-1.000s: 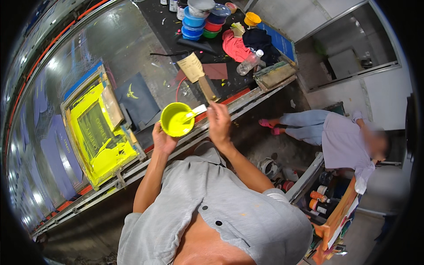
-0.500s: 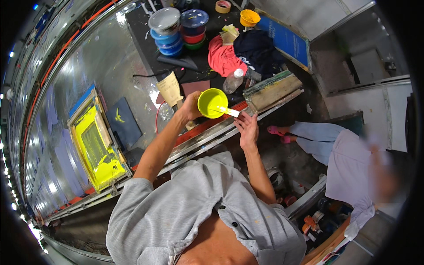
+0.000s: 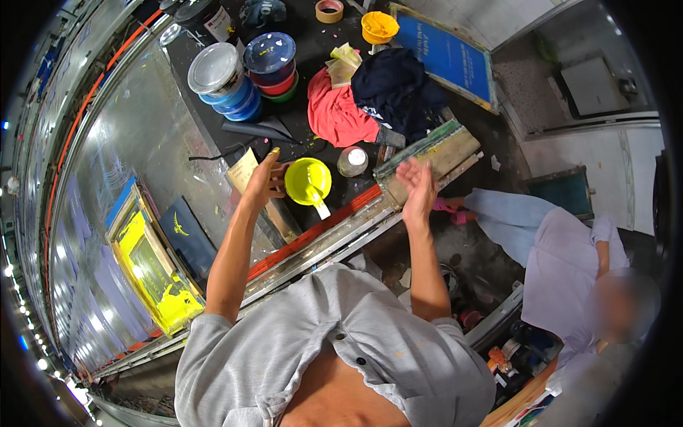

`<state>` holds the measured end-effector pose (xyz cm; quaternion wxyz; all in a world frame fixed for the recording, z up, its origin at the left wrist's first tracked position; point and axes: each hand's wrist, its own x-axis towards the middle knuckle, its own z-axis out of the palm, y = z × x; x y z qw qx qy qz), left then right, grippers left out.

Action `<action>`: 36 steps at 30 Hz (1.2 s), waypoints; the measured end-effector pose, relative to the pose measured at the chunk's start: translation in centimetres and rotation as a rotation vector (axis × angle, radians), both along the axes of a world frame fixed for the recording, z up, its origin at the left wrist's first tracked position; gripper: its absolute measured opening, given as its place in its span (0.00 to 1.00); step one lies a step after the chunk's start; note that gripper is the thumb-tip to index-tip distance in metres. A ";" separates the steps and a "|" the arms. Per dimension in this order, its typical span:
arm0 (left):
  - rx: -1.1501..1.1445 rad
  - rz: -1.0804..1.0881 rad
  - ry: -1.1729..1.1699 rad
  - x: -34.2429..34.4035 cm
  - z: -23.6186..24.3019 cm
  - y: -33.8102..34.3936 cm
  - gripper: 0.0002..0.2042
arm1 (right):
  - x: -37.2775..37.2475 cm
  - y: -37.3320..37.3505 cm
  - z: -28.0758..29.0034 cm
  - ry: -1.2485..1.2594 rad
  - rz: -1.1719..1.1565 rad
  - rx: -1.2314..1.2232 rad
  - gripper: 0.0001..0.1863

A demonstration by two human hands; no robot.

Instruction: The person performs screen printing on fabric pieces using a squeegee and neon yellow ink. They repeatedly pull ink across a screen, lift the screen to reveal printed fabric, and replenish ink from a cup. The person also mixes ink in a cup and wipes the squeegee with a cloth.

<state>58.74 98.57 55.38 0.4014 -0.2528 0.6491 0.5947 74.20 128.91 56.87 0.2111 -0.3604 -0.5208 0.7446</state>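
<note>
On the dark table stands a round tub of bright yellow ink [image 3: 308,180], with a pale spatula handle [image 3: 323,211] sticking out over its near rim. My left hand [image 3: 265,181] is just left of the tub, fingers apart and holding nothing; whether a fingertip touches the tub I cannot tell. Some yellow shows on a fingertip of that hand. My right hand [image 3: 418,186] is open and empty, above a long wooden block [image 3: 449,158] with a green-stained edge. Between the tub and the block stands a clear plastic bottle [image 3: 353,162].
Stacked ink tubs [image 3: 269,57] stand farther back, beside red cloth [image 3: 334,110] and dark cloth [image 3: 395,85]. An orange-yellow tub [image 3: 380,28] sits by a blue framed screen [image 3: 448,57]. A yellow-inked screen frame [image 3: 117,235] lies left. Another person [image 3: 562,263] is at right.
The yellow tub, held up in my left hand before, now stands on the table, let go. My right hand has left the spatula handle and moved right. The view has shifted somewhat.
</note>
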 end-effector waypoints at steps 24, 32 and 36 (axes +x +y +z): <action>-0.357 -0.582 1.281 -11.0 7.2 25.0 0.44 | -17.8 5.2 7.0 0.512 0.363 -0.137 0.24; -0.615 -0.814 1.438 -11.1 5.4 27.4 0.41 | -22.6 4.9 4.9 0.167 0.074 0.368 0.16; -0.655 -0.942 1.585 -10.9 7.5 26.1 0.40 | -24.7 6.5 2.5 -0.129 0.141 0.046 0.19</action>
